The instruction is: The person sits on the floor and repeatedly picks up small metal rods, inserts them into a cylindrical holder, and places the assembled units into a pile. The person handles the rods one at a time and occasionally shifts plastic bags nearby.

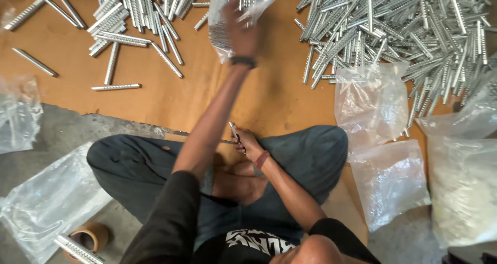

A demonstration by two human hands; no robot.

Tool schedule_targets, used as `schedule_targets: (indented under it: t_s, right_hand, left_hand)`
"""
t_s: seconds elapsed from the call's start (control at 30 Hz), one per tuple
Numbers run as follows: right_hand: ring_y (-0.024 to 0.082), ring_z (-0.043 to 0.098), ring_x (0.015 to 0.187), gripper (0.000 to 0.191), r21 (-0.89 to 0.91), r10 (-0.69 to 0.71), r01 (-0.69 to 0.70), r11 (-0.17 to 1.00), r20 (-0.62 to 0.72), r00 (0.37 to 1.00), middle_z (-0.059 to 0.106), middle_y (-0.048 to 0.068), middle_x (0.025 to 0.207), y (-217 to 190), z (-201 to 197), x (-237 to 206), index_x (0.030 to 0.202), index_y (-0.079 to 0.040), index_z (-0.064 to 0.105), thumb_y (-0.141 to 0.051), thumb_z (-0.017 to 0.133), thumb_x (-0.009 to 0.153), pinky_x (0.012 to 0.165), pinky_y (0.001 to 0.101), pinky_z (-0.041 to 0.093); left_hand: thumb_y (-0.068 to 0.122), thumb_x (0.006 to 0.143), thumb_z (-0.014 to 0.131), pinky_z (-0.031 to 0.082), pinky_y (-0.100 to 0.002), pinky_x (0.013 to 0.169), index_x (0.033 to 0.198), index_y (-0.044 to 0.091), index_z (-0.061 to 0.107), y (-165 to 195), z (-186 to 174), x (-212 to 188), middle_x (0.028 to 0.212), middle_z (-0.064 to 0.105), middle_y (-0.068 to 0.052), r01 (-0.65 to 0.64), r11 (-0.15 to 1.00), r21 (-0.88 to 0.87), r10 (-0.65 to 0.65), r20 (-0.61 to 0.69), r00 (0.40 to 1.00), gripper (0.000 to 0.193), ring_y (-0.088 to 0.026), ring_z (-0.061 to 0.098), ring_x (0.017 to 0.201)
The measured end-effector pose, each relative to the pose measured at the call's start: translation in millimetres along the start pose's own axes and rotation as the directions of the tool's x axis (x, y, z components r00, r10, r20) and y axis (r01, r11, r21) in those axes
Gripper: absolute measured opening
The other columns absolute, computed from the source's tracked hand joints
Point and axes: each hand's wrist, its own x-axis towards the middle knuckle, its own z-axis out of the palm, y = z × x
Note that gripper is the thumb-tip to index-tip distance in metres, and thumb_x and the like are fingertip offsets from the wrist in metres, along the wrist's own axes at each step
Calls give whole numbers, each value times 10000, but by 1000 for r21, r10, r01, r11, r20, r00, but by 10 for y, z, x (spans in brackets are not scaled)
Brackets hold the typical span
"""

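The left hand is stretched far forward, its grip closed on a clear plastic bag that hangs open-mouthed above the brown cardboard sheet on the floor. The bag already holds some metal rods; their long axes run roughly up and down inside it, in line with the arm.

The right hand sits close to the body, above the crossed legs, its grip closed on a few thin metal rods that point away from the person, up toward the bag. So the bag lies straight ahead of the right hand, well apart from it, with bare cardboard between.

To the right of the bag spreads a big heap of rods; a smaller scatter lies to its left. Filled bags rest at the right knee, an empty bag and a tape roll at the left.
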Motion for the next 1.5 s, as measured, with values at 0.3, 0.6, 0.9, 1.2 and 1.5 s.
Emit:
schedule_targets:
  t_s: [0.3,0.6,0.9,1.2,1.5]
  right_hand:
    - [46,238,290,290,-18,16,-15,1000,43,999,333,-37,455,-35,62,31,682,-97,411,-349,392,824,258,192,170]
    - [53,241,305,283,-195,-208,210,958,30,978,304,-42,448,-55,108,-12,656,-116,371,-328,369,843,260,203,185]
    - [136,390,468,251,-695,-661,554,458,150,735,407,49,509,-182,304,-312,704,-36,460,-249,428,835,424,283,337]
    - [383,474,554,191,-944,-806,300,134,73,588,499,191,572,-141,331,-401,736,-30,453,-213,446,793,475,464,331]
    - [3,226,308,317,224,121,-234,946,427,896,303,-75,476,-254,28,-344,762,-106,438,-399,336,829,264,153,152]
  left_hand:
    - [29,692,498,405,-405,683,874,-27,429,-300,-2141,31,836,513,-215,307,403,862,-118,-284,952,202,-361,505,780]
    - [209,675,531,388,-375,495,601,-4,479,-270,-2172,-429,615,520,-167,530,321,785,-625,-245,741,231,-264,510,575]
    - [84,708,332,159,-218,307,558,138,287,-115,-1790,-1042,475,271,17,719,422,-552,-849,39,528,166,-80,221,354]
    - [317,805,387,142,-206,285,606,145,307,168,-1531,-1180,464,265,17,711,362,-603,-816,164,555,275,-68,206,328]
    - [420,837,386,112,-210,281,626,164,337,44,-1621,-1199,471,241,53,831,177,-527,-762,461,455,335,-51,168,320]
